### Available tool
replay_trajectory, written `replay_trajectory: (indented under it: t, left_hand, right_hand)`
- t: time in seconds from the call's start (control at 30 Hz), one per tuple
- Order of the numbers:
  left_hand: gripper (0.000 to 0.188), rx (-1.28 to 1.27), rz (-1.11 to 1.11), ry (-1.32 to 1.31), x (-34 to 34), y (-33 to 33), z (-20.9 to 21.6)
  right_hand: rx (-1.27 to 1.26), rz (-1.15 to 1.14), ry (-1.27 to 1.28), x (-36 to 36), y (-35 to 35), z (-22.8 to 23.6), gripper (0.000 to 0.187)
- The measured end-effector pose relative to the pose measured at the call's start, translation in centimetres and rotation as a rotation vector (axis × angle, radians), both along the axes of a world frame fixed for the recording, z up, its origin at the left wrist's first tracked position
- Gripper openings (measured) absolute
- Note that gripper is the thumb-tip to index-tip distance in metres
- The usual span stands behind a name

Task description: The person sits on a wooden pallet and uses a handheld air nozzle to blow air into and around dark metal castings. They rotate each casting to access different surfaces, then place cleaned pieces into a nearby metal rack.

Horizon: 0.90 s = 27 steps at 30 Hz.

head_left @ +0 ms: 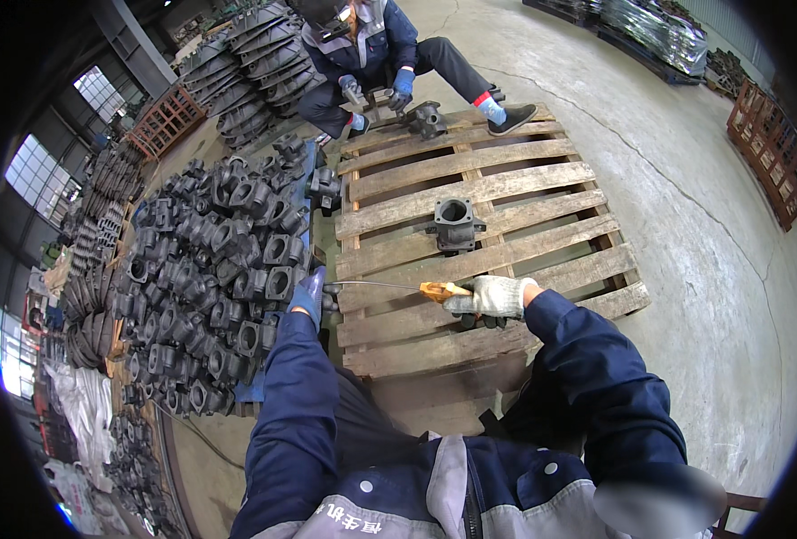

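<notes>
My right hand (497, 299), in a whitish work glove, is closed around a yellow-handled tool (443, 291) above the near part of the wooden pallet (398, 359). A long thin metal rod (376, 284) runs left from the tool. My left hand (307, 296), in a blue glove, is at the right edge of a heap of dark metal castings (228, 234), close to the rod's tip. Its fingers are partly hidden and blurred, so what they hold is unclear. One dark casting with a square flange and a round bore (455, 225) stands alone on the pallet.
Across the pallet a person (362, 54) in blue gloves squats, handling a part beside another casting (428, 119). Stacked dark castings (255, 67) rise behind at the left. Rust-brown metal crates (775, 153) stand at the far right on concrete.
</notes>
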<state>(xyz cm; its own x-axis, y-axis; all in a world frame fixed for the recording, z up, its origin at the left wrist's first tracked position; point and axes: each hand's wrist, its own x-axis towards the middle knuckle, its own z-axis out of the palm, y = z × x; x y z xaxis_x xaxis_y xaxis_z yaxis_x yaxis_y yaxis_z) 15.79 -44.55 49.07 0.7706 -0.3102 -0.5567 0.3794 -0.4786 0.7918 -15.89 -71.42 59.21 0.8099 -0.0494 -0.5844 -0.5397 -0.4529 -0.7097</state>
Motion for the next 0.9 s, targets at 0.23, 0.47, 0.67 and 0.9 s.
replay_trajectory:
  t: [0.23,0.47,0.67,0.9]
  left_hand:
    - [0.044,0.002,-0.021,-0.005,0.3,0.2,-0.1]
    - [0.044,-0.004,-0.022,-0.03,-0.2,0.1,0.3]
    - [0.042,0.005,-0.026,-0.034,-0.6,-0.1,0.7]
    - [0.044,0.013,-0.044,-0.019,-0.3,0.0,0.5]
  right_hand:
    - [-0.02,0.007,-0.001,0.4,0.0,-0.2,0.062]
    - [-0.05,0.006,0.036,0.5,-0.2,-0.9,0.062]
    - [-0.069,0.026,0.036,0.5,-0.4,-1.3,0.064]
    - [-0.083,0.027,0.017,0.5,-0.5,-1.6,0.066]
